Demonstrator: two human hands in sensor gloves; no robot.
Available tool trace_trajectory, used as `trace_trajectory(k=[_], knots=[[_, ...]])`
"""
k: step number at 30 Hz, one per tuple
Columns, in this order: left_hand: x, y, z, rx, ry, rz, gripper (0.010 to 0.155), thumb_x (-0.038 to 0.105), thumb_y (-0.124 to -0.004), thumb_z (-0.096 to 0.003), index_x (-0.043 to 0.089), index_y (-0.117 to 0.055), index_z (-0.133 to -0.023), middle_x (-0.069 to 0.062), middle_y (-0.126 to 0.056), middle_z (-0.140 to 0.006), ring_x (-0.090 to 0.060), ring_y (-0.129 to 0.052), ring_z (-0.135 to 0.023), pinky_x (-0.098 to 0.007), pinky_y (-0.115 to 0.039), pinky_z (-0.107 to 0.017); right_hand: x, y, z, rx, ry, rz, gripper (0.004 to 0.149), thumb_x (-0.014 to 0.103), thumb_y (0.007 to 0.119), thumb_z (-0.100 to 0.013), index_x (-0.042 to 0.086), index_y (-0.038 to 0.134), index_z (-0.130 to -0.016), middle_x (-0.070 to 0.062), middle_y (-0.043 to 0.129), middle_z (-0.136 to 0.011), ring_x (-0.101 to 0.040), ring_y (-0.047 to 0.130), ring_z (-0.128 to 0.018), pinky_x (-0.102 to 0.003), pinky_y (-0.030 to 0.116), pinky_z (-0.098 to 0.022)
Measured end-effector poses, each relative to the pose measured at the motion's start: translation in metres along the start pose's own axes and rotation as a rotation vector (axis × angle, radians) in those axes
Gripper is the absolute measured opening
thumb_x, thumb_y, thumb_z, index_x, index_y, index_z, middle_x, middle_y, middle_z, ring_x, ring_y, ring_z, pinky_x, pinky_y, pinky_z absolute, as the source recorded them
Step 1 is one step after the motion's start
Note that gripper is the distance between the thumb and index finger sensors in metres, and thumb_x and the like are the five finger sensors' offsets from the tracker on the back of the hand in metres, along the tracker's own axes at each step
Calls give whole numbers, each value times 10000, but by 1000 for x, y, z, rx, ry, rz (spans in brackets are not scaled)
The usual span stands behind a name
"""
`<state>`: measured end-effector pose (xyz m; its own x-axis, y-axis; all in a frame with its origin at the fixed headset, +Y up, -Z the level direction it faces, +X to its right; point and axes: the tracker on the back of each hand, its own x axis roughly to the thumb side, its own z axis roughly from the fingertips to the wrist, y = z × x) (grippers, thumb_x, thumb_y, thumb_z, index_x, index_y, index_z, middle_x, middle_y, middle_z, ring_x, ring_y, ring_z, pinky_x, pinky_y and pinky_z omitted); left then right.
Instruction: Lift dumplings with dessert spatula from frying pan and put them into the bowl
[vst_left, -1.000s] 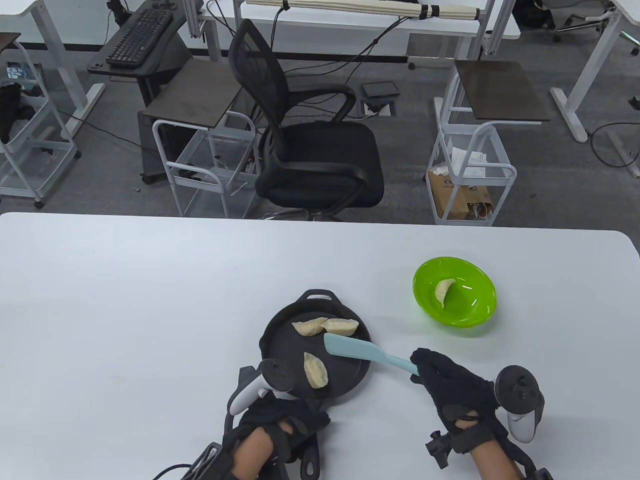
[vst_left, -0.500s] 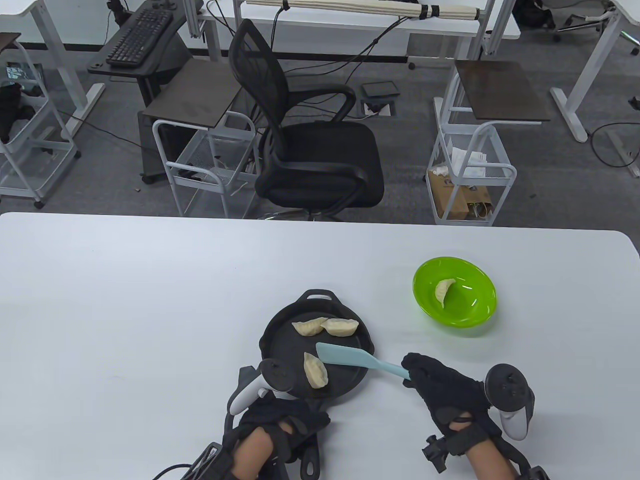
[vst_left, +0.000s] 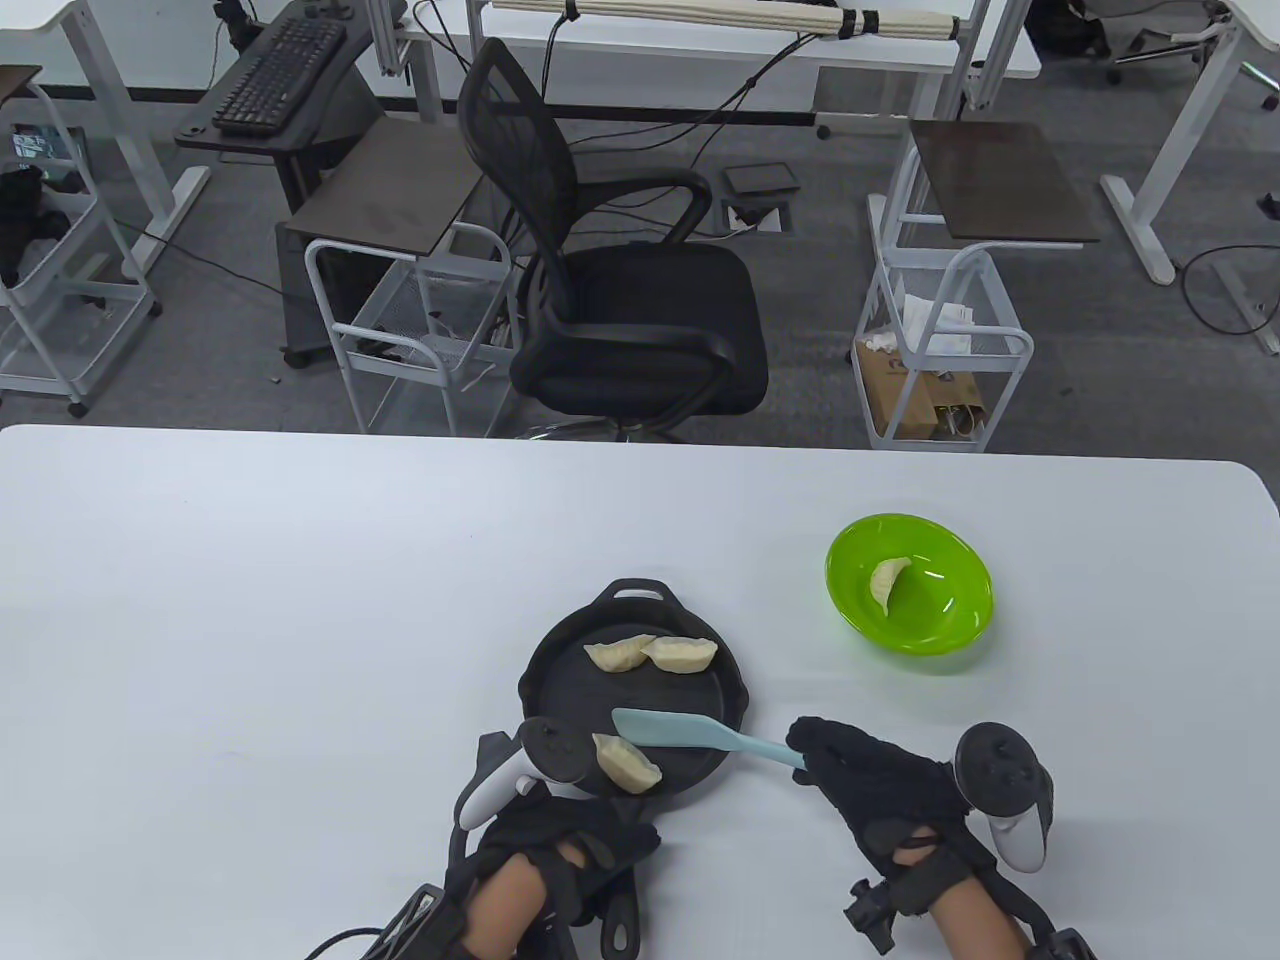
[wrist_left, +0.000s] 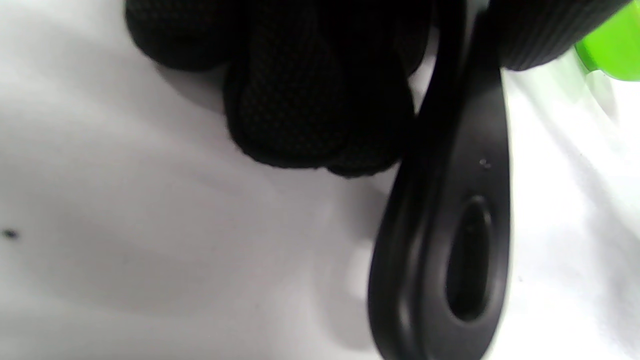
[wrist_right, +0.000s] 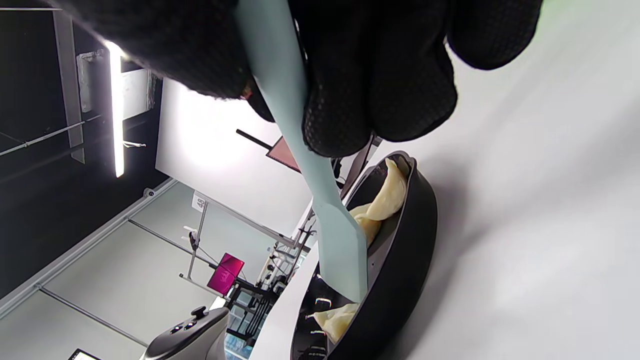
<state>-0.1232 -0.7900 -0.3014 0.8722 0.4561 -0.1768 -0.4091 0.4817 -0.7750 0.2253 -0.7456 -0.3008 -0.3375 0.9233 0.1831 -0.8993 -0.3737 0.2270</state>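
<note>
A black frying pan (vst_left: 570, 690) holds three dumplings: two at its far side (vst_left: 650, 653) and one at the near rim (vst_left: 627, 763). My right hand (vst_left: 835, 765) grips the handle of a light blue spatula (vst_left: 670, 730), whose blade lies low over the pan with its tip against the near dumpling. In the right wrist view the spatula (wrist_right: 340, 250) reaches down into the pan (wrist_right: 405, 260). My left hand (vst_left: 555, 845) grips the pan handle (wrist_left: 450, 240) at the table's near edge. The green bowl (vst_left: 950, 620) stands to the right with one dumpling (vst_left: 887, 583) inside.
The white table (vst_left: 250, 600) stretches wide to the left and back. Beyond its far edge stand a black office chair (vst_left: 620, 300) and wire carts (vst_left: 940, 340).
My right hand has drawn the spatula leftward and toward me across the pan. Its tip now meets the near dumpling, which has turned and slid toward the near rim.
</note>
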Motion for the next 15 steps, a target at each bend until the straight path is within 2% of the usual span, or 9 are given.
trace_trajectory(k=[7,15], knots=[[0,1,0,-1,4,4,649,738,-722,-462,292,-663,-929,111,-1074,-604,-160,-1033,-432,-406,-790,-435,-10,8,-4,85,36,-48,433,341,784,-567,126,782,-943,-240,847,-851,-511,812,-728,-708,539,-662],[0,1,0,2,3,3,647,729,-728,-464,282,-661,-928,112,-1074,-605,-161,-1034,-432,-409,-791,-434,-21,6,-8,109,91,-85,427,314,772,-566,113,776,-942,-245,855,-840,-513,817,-720,-717,533,-662]])
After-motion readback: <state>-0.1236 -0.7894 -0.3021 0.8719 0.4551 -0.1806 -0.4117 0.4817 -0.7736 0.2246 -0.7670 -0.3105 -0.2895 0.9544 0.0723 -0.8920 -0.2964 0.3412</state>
